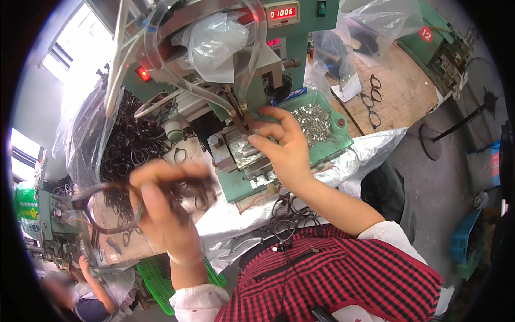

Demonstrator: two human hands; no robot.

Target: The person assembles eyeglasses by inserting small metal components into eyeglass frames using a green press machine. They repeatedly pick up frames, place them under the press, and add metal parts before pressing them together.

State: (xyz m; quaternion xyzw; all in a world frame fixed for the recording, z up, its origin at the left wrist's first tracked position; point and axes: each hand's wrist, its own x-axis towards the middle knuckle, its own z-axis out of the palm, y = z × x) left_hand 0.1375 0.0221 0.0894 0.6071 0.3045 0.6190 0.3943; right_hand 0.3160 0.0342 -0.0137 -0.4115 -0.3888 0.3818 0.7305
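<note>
A dark eyeglass frame [111,231] is in my left hand [165,214], raised over the left part of the bench and smeared by motion. The fingers curl around one side of it, and a round rim sticks out to the left. My right hand [289,153] reaches to the work spot of a green bench machine [298,43]. Its thumb and fingertips close together beside the thin upright metal prongs [241,115], above a metal fixture [241,153]. Whatever small thing those fingertips may pinch cannot be made out.
A green tray [347,141] of small shiny metal parts [314,123] stands right of the machine. Many dark frames [131,139] pile up at left; several lie on my lap [289,217]. More frames [371,102] rest at right. A co-worker [91,295] sits at lower left.
</note>
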